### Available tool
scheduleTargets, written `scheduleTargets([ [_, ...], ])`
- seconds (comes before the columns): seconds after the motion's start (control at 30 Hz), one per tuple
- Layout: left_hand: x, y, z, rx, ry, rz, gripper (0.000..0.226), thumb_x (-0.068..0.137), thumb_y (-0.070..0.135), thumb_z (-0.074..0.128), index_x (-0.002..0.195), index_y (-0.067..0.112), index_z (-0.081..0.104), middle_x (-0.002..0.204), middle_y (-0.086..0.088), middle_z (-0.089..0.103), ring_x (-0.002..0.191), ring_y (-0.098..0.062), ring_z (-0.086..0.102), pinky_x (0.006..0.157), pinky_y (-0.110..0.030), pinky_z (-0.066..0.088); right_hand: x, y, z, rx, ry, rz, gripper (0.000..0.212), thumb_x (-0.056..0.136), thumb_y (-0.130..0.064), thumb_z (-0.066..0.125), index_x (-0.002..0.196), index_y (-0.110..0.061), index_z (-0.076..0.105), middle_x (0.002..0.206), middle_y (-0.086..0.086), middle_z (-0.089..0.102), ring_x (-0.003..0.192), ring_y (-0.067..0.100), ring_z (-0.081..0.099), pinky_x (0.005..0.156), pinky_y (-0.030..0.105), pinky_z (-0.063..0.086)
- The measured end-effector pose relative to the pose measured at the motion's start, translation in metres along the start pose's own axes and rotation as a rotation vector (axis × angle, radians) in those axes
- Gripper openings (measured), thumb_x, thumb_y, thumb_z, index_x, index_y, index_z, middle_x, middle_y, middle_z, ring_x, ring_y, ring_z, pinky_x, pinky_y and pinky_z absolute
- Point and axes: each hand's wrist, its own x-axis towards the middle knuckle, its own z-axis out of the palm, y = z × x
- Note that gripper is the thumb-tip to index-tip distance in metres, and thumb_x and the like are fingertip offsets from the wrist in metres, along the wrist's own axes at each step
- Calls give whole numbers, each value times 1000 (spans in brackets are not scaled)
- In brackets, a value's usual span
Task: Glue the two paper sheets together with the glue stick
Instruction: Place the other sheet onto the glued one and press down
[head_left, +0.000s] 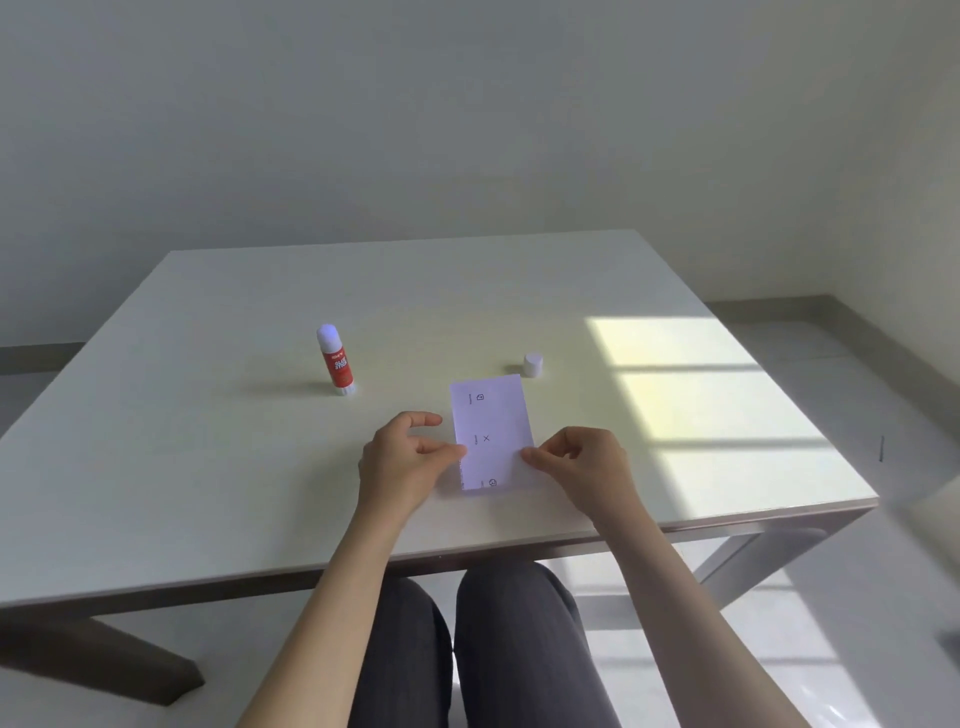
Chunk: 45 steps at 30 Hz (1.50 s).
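A small white paper sheet (493, 426) with a few printed marks lies on the table near the front edge; whether a second sheet lies under it I cannot tell. My left hand (402, 462) pinches its left edge. My right hand (582, 465) pinches its right edge. The red glue stick (335, 361) stands upright and uncapped to the left, behind my left hand. Its white cap (533, 365) stands just beyond the sheet's far right corner.
The white table (234, 467) has its front edge close to my knees. A bright patch of sunlight (701, 405) falls on the table's right side. A plain wall stands behind the table.
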Motion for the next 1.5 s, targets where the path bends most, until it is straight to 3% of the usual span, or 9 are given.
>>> scheduleTargets([
  [0.1, 0, -5, 2, 21, 2, -9, 34, 69, 27, 78, 98, 28, 60, 74, 7, 73, 92, -21, 65, 87, -39, 49, 2, 2, 1, -48, -5, -12, 29, 73, -24, 76, 51, -21, 57, 55, -12, 58, 52, 0, 48, 45, 7, 37],
  [0.47, 1, -5, 6, 104, 49, 8, 41, 70, 29, 77, 107, 24, 60, 69, 11, 70, 90, -19, 64, 91, -39, 46, 1, 3, 4, -156, 2, -33, 24, 74, -22, 75, 58, -12, 61, 60, -4, 57, 62, 16, 52, 57, 26, 36],
  [0.7, 3, -10, 11, 211, 101, 84, 46, 71, 32, 76, 111, 23, 56, 71, 12, 71, 79, -13, 58, 88, -32, 42, -1, 5, 11, -283, 52, -100, 20, 74, -19, 73, 66, -3, 65, 71, 2, 55, 79, 27, 54, 68, 33, 39],
  [0.87, 2, -12, 19, 341, 159, 203, 50, 71, 29, 76, 114, 21, 51, 67, 15, 63, 79, -16, 63, 80, -31, 39, -3, 7, 16, -338, 103, -147, 19, 73, -18, 71, 74, -13, 52, 77, -2, 49, 82, 26, 51, 74, 36, 40],
  [1.0, 7, -18, 17, 425, 124, 319, 62, 72, 27, 76, 127, 22, 47, 97, 6, 61, 103, -21, 57, 87, -36, 40, -4, 16, 20, -548, 51, -295, 40, 84, -23, 58, 124, -26, 54, 131, 2, 50, 112, 28, 47, 86, 36, 37],
  [1.07, 13, -21, 13, 537, -12, 424, 65, 81, 29, 68, 139, 26, 40, 137, 4, 51, 130, -21, 42, 100, -35, 34, -6, 22, 25, -722, 10, -401, 43, 92, -21, 44, 134, -32, 47, 152, -7, 34, 136, 28, 30, 98, 38, 30],
  [1.13, 19, -25, 9, 621, -163, 489, 58, 90, 31, 56, 143, 29, 34, 154, 12, 29, 145, -17, 18, 112, -34, 20, -5, 24, 27, -777, -58, -424, 45, 97, -20, 34, 140, -31, 39, 155, -15, 26, 147, 27, 8, 109, 45, 19],
  [1.3, 34, -34, -22, 734, -273, 433, 55, 93, 38, 48, 145, 29, 31, 155, 18, 23, 148, -17, 1, 117, -43, 4, 1, 12, 41, -802, -205, -476, 47, 98, -26, 29, 145, -30, 28, 157, -16, 22, 148, 28, -4, 115, 56, 0],
  [1.5, 41, -41, -56, 779, -359, 412, 73, 82, 56, 54, 146, 34, 26, 154, 25, 16, 147, -11, -8, 117, -48, -11, 2, 2, 62, -829, -185, -504, 48, 99, -28, 25, 147, -31, 23, 158, -15, 20, 148, 28, -2, 114, 57, -9],
])
